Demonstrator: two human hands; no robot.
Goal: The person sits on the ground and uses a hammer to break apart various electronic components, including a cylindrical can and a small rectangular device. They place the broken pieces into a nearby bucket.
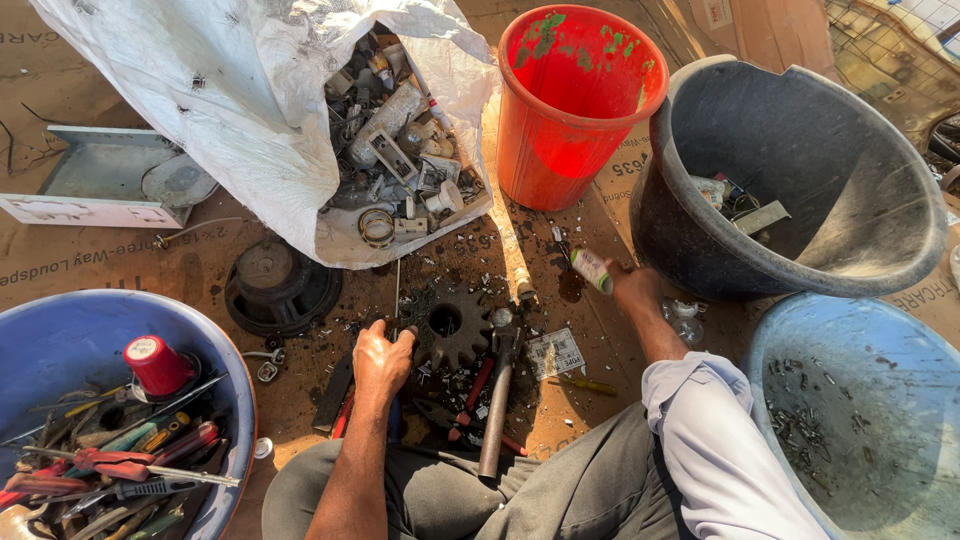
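Scrap is spread on the cardboard floor between the knees. A small white and green cylinder (591, 270) is pinched in the right hand (634, 288), its long axis tilted up and to the left, just beside the black tub (700, 262). The left hand (381, 360) is closed around a dark handle (394, 420), touching the toothed gear (447, 325), well apart from the cylinder.

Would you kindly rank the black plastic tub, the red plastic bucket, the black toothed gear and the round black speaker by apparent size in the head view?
1. Black plastic tub
2. Red plastic bucket
3. Round black speaker and black toothed gear: look alike, not ranked.
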